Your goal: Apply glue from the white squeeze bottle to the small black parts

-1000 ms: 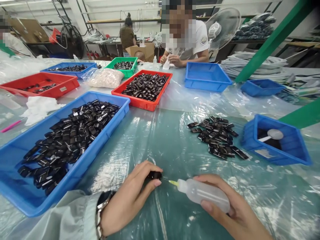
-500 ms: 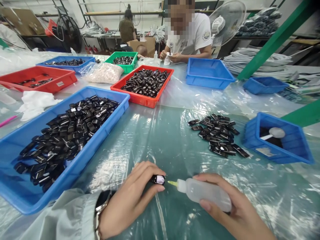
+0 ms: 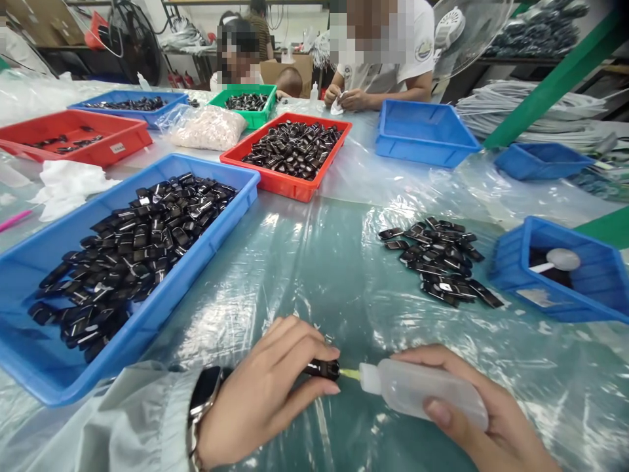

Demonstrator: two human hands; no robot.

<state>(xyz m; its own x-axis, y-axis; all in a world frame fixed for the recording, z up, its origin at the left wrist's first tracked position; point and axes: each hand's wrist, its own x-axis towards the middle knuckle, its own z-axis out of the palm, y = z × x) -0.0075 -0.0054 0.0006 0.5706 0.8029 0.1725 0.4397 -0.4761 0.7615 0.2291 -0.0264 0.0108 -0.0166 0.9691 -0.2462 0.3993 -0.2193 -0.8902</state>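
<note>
Between thumb and fingers, my left hand (image 3: pixel 275 383) pinches a small glossy black plastic part (image 3: pixel 322 368); the fingers hide much of it. My right hand (image 3: pixel 484 406) is wrapped round a translucent white squeeze bottle (image 3: pixel 430 392), which lies nearly level. Its thin yellowish tip (image 3: pixel 350 373) points left and meets, or almost meets, the end of the black part; I cannot tell whether they touch. A loose pile of similar black parts (image 3: pixel 437 255) lies on the table beyond my right hand. To my left, a long blue tray (image 3: pixel 223 246) holds many more.
A red tray (image 3: pixel 295 190) of black parts stands ahead. At right is a blue bin (image 3: pixel 511 259) with a scoop (image 3: pixel 563 259). Farther back are another blue tray (image 3: pixel 427 151), a bag of pale pieces (image 3: pixel 209 128) and a co-worker's hands (image 3: pixel 351 98).
The black part has turned, so its pale face no longer shows. The bottle's tip is now right at the part's end. A person's head has appeared behind the green tray; the view has shifted slightly.
</note>
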